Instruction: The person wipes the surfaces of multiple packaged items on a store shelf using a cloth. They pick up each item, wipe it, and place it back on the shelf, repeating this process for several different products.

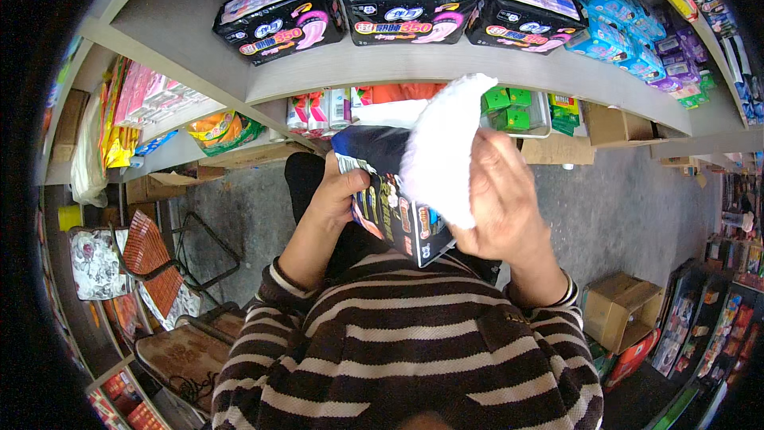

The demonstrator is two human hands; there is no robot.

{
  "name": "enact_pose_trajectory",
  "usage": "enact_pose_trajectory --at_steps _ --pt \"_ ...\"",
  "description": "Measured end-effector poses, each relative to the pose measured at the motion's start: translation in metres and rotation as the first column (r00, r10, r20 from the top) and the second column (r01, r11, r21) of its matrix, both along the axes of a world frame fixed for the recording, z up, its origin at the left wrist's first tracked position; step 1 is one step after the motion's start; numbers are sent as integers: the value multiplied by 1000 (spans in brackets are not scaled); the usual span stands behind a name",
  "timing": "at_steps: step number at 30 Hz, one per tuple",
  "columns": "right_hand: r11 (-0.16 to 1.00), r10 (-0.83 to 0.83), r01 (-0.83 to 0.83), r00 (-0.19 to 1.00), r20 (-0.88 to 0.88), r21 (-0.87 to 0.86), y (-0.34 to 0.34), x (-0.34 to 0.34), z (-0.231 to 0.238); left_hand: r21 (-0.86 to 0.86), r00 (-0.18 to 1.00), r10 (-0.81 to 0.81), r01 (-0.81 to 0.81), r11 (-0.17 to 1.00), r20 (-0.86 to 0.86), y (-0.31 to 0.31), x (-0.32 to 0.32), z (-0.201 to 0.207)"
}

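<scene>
My left hand is closed around the left side of a black plastic pack with colourful print, its thumb pressed on the front. The pack tilts in front of my striped sweater. My right hand grips a white cloth that stands up beside the pack and covers part of its right side. Some of the right fingers are hidden behind the cloth. Above both hands, several black packs of sanitary pads stand in a row on a pale shelf.
Blue packs and purple packs line the shelf at the right. Green boxes sit in a tray lower down. An open cardboard box stands on the grey floor at the right; a chair with a floral seat is at the left.
</scene>
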State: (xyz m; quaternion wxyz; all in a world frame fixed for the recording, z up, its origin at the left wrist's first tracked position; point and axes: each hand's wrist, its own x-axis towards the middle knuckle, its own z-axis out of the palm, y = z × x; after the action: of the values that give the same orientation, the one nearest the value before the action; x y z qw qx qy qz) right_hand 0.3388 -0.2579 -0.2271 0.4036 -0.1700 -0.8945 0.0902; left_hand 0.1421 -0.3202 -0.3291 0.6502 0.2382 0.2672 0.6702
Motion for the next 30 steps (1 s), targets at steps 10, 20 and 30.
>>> enact_pose_trajectory --at_steps 10,20,30 --pt "983 177 -175 984 32 -46 -29 -11 -19 -63 994 70 -65 996 79 8 -13 12" --pt "944 17 -69 987 -161 -322 6 7 -59 1 982 187 -187 982 15 8 -26 24" --pt "-413 -276 -834 496 -823 -365 0 -42 -40 627 613 640 -284 726 -463 29 -13 124"
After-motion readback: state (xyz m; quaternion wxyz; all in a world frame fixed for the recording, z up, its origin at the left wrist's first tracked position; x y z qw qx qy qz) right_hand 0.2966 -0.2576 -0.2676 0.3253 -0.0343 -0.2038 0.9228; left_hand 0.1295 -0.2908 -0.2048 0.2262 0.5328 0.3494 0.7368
